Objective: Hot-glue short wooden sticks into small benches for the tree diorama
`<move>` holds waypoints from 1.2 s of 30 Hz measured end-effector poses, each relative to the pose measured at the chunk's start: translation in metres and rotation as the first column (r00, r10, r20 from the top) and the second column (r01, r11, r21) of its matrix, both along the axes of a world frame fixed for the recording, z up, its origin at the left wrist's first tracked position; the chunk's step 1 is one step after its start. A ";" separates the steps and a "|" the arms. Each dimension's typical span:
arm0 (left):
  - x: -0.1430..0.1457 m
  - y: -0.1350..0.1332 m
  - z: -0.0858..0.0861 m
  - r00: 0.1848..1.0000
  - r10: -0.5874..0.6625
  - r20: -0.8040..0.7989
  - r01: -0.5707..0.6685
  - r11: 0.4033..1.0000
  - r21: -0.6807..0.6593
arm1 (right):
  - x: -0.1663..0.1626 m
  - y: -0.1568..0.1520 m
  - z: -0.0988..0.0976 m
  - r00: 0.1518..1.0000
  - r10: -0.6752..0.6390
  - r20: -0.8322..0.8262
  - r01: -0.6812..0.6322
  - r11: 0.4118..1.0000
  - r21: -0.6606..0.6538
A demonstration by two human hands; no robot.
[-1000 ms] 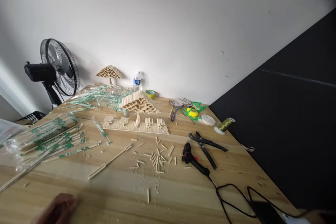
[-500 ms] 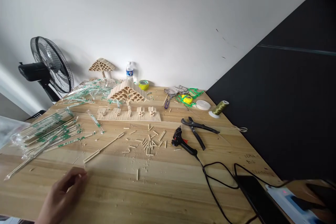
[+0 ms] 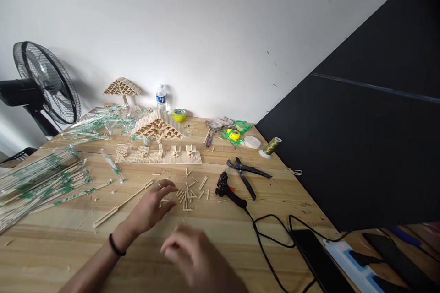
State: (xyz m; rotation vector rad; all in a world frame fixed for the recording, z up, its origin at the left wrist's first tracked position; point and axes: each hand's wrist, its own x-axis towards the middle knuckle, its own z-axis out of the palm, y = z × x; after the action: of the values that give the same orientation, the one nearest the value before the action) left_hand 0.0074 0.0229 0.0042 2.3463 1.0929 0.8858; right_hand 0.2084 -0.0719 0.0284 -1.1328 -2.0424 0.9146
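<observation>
Over the left side of a small pile of short cut wooden sticks (image 3: 185,199) reaches my left hand (image 3: 153,206), a black band round its wrist. Its fingers and thumb are spread apart, with nothing visible between them. Lower down, in front of the pile, my right hand (image 3: 199,256) is smeared by motion. Its fingers look curled, and whether they hold anything is hidden. Right of the sticks lies a black glue gun (image 3: 229,191), its cord running to the right. Behind the pile stands a wooden-stick model (image 3: 160,128) with a tree-like roof on a flat base.
Packed chopsticks (image 3: 41,174) lie at left, beside a long stick piece (image 3: 120,206). Black pliers (image 3: 248,173), a thread spool (image 3: 271,147), a phone (image 3: 319,261) and a power strip (image 3: 354,265) are at right. A fan (image 3: 48,82), second model (image 3: 123,87), bottle (image 3: 161,97) and tape (image 3: 179,115) stand farther back.
My left hand has moved right and forward from the table's front left to the stick pile, its fingers spreading. My right hand has come into view. The camera view has turned slightly right.
</observation>
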 end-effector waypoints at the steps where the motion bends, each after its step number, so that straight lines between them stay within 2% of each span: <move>1: 0.004 0.007 -0.006 1.000 -0.001 -0.021 0.002 0.999 0.032 | 0.012 0.018 0.000 0.999 -0.036 -0.005 0.036 0.999 -0.016; 4: 0.014 0.020 -0.020 0.996 -0.055 -0.073 0.059 0.997 0.054 | 0.041 0.065 -0.004 0.973 -0.217 0.073 0.217 0.976 0.007; 8: 0.020 0.020 -0.029 0.990 -0.139 -0.019 0.140 0.989 0.052 | 0.050 0.091 -0.023 0.964 -0.198 0.178 0.199 0.980 0.012; 13: 0.024 0.017 -0.026 0.981 -0.188 0.038 0.190 0.981 -0.036 | 0.040 0.088 -0.044 0.959 -0.215 0.183 0.209 0.977 0.053; 17: 0.026 0.017 -0.024 0.980 -0.191 0.059 0.197 0.974 -0.115 | 0.042 0.087 -0.051 0.964 -0.228 0.140 0.217 0.972 0.087; 22: 0.025 0.016 -0.029 0.988 -0.140 0.071 0.148 0.981 -0.124 | 0.048 0.085 -0.050 0.968 -0.240 0.070 0.238 0.970 0.043; 27: 0.028 0.018 -0.025 0.982 -0.180 0.050 0.185 0.975 -0.127 | 0.053 0.084 -0.046 0.972 -0.231 0.047 0.230 0.972 0.044; 31: 0.030 0.019 -0.022 0.981 -0.183 0.061 0.190 0.973 -0.133 | 0.054 0.081 -0.039 0.985 -0.167 0.054 0.168 0.986 -0.018; 36: 0.031 0.018 -0.029 0.981 -0.177 0.085 0.185 0.978 -0.100 | 0.052 0.076 -0.035 0.991 -0.071 0.110 0.081 0.992 -0.093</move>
State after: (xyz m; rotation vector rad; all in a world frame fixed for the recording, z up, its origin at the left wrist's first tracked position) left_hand 0.0381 0.0409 -0.0244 2.2619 0.8593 0.8205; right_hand 0.2602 0.0037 -0.0062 -1.3290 -2.0423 0.9431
